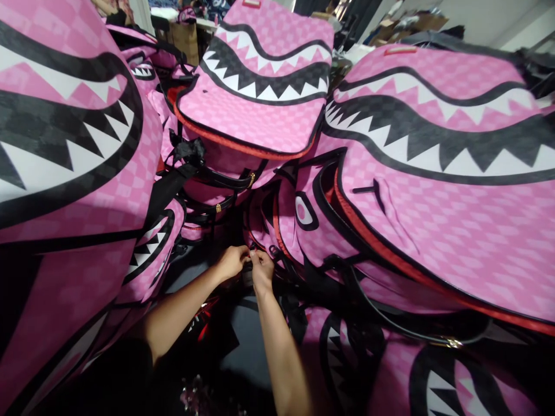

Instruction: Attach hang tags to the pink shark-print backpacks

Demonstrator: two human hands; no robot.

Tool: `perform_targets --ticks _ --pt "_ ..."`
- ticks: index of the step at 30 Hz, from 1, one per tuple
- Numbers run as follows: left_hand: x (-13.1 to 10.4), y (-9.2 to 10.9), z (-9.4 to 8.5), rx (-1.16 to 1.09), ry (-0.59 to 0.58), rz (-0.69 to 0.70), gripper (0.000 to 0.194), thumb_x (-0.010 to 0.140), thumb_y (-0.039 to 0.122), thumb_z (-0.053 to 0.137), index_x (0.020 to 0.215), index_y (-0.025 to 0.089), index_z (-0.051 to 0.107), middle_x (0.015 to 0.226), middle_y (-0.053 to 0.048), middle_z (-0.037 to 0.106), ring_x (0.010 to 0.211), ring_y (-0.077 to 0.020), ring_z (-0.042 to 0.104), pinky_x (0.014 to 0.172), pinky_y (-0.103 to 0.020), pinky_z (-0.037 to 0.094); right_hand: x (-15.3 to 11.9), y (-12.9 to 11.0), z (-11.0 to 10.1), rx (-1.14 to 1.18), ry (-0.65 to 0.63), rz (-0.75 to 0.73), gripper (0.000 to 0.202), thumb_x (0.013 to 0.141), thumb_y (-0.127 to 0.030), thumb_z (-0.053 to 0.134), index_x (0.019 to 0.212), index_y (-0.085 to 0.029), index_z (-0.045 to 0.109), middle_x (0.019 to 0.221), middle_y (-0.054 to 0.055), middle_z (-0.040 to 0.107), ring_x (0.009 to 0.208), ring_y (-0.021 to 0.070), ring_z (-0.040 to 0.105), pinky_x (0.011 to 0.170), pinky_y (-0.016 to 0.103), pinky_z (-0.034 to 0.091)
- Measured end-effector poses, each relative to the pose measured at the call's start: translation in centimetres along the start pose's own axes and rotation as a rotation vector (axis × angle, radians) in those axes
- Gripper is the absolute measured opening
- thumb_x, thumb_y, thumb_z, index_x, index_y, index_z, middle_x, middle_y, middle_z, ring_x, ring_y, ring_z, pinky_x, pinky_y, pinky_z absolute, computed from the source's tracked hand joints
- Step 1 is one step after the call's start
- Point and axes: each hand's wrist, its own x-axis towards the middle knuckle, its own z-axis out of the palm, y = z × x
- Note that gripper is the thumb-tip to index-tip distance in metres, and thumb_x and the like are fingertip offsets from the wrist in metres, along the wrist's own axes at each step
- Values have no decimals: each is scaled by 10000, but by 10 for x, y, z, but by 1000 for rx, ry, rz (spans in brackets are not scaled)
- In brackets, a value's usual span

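My left hand (233, 263) and my right hand (262, 270) meet in the gap between stacked pink bags. Both are closed in a pinch, fingertips almost touching. Whatever small thing they pinch is hidden by the fingers and too small to name. Just beyond them stands the edge of a pink bag with red lining (260, 222). To the right, a large pink backpack (433, 219) with a shark-mouth print has its front panel partly open, showing a red edge. Another such backpack (255, 124) rises behind my hands.
On the left, a big shark-print bag (73, 190) stands close to my left arm. A black handle (390, 318) loops out at the right. Below my forearms is a dark grey surface (245, 341) with small shiny pieces (197, 396) near its front. A cardboard box (184, 41) stands far back.
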Motion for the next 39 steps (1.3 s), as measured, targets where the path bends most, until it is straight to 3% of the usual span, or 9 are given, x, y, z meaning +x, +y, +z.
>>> perform_targets --ticks 6,10,39 --pt "2 0 -2 -19 10 11 105 803 177 615 870 139 686 767 -35 693 675 -133 589 620 -201 361 -1 -2 0 24 17 25 351 638 -519 634 708 -176 634 733 51 679 732 207 600 763 357 472" --pt "2 1 -2 -35 -16 22 140 836 158 552 826 133 690 738 -37 690 650 -127 586 607 -199 366 -1 -3 0 28 20 32 345 616 -514 656 691 -178 635 730 46 677 739 210 601 772 362 474" --pt "0 -5 -2 30 -14 38 149 824 182 582 892 155 712 749 -32 702 651 -131 594 593 -198 368 -8 2 3 58 47 77 357 629 -506 671 740 -167 655 723 34 675 720 196 598 747 352 479"
